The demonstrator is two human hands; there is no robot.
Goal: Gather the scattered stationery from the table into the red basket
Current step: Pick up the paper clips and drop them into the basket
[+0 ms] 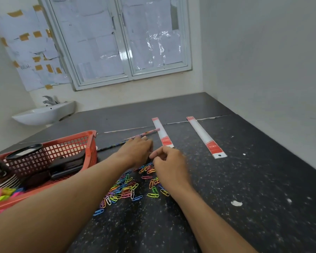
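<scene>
The left hand (pixel 137 150) and the right hand (pixel 170 164) are bending over the paper clips (pixel 128 189). Their fingertips are hidden, so I cannot tell whether they are gripping anything.

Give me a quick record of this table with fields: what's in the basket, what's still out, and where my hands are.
basket: red basket at the table's left, holding a mesh cup and dark items
still out: coloured paper clips in a loose pile; left ruler and right ruler, both sleeved; pink pencil; dark pencil
left hand: at the pile's far edge, by the pink pencil
right hand: over the pile's right side, fingers curled
held: cannot tell for either hand
</scene>
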